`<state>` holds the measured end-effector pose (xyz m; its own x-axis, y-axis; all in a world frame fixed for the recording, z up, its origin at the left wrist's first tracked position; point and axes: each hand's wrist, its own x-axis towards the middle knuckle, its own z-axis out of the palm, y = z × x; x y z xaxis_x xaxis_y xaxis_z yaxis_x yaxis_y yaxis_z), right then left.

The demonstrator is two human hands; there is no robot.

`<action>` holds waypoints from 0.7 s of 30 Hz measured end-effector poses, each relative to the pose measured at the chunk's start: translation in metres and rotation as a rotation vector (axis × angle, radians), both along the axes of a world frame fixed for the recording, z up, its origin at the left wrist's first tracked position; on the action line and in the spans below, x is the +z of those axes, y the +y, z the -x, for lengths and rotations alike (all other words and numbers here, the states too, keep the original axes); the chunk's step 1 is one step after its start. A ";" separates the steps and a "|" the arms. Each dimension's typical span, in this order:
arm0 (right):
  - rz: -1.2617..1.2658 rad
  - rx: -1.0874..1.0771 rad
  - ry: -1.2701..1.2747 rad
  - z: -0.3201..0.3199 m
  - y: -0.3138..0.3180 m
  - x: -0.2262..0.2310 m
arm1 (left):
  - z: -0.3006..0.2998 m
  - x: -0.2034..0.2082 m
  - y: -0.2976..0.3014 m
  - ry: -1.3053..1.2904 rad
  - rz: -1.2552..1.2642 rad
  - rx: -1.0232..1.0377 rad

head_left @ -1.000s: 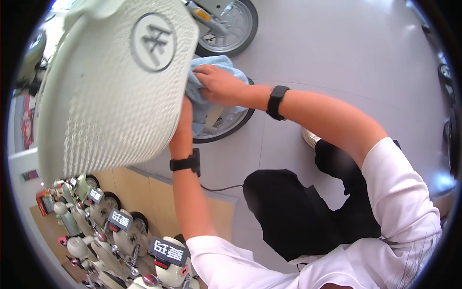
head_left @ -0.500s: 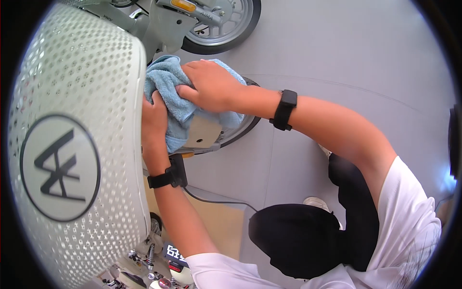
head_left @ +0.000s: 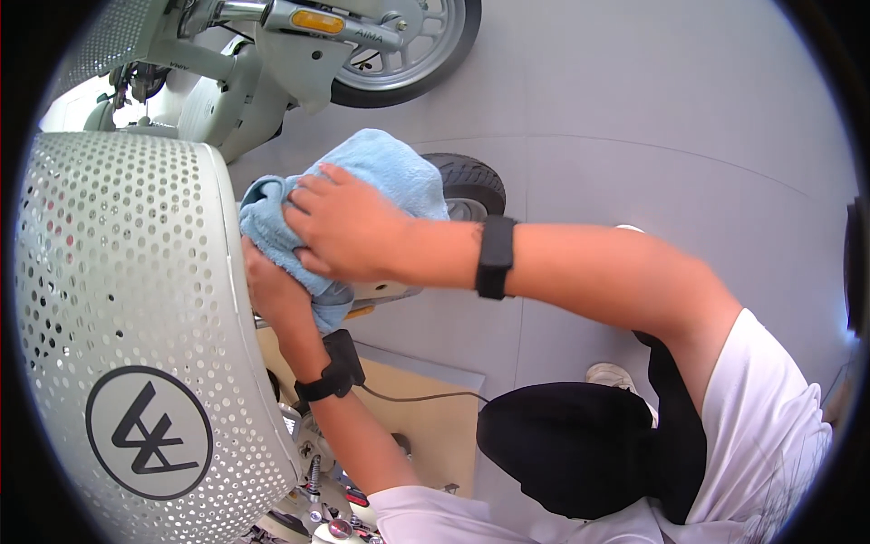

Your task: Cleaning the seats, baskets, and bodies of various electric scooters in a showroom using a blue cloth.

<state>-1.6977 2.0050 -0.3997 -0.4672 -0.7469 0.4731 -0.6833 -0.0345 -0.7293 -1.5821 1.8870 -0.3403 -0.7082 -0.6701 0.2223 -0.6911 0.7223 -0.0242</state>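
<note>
A light blue towel [head_left: 385, 172] lies bunched over the front wheel area of a pale scooter, beside a perforated cream basket [head_left: 136, 272]. My right hand [head_left: 349, 227] presses on the towel from above, its fingers curled into the folds. Close to the basket's edge, my left hand [head_left: 276, 286] is closed against the towel's lower side; its fingertips are hidden, so what they grip does not show. The scooter's black front tyre [head_left: 476, 181] sticks out past the towel, and part of a cream fender [head_left: 376, 290] shows below it.
Another pale scooter stands at the top, with its front wheel [head_left: 426, 54] and an orange reflector [head_left: 317, 20]. Grey floor tiles [head_left: 634, 163] spread to the right. A tan board [head_left: 444, 399] lies below my left arm. Several scooter parts show at the lower left. A cable runs from my left wristband [head_left: 335, 367].
My right hand has moved left and down across the towel, pulling its folds that way. My left hand has shifted slightly left and lower. The view has turned, so the basket sits lower.
</note>
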 end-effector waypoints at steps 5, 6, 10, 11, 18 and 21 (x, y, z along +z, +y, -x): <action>-0.040 -0.038 -0.370 0.043 0.039 -0.038 | 0.067 -0.007 0.034 -0.100 0.140 -0.165; -0.036 -0.056 -0.451 0.046 0.045 -0.043 | 0.081 -0.012 0.042 -0.143 0.173 -0.232; 0.054 -0.138 -0.592 0.043 0.048 -0.051 | 0.094 -0.023 0.057 -0.135 0.197 -0.250; 0.056 -0.176 -0.594 0.039 0.045 -0.048 | 0.086 -0.023 0.053 -0.108 0.188 -0.246; -0.010 -0.061 0.127 -0.014 -0.003 0.009 | 0.002 -0.003 -0.024 0.156 -0.096 0.091; -0.028 0.007 0.031 -0.010 -0.010 0.007 | 0.005 -0.004 -0.033 0.074 -0.108 0.196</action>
<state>-1.6879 1.9948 -0.3929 -0.4477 -0.7630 0.4663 -0.7052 -0.0194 -0.7088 -1.5868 1.8541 -0.3447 -0.5467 -0.8159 0.1882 -0.8153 0.5699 0.1023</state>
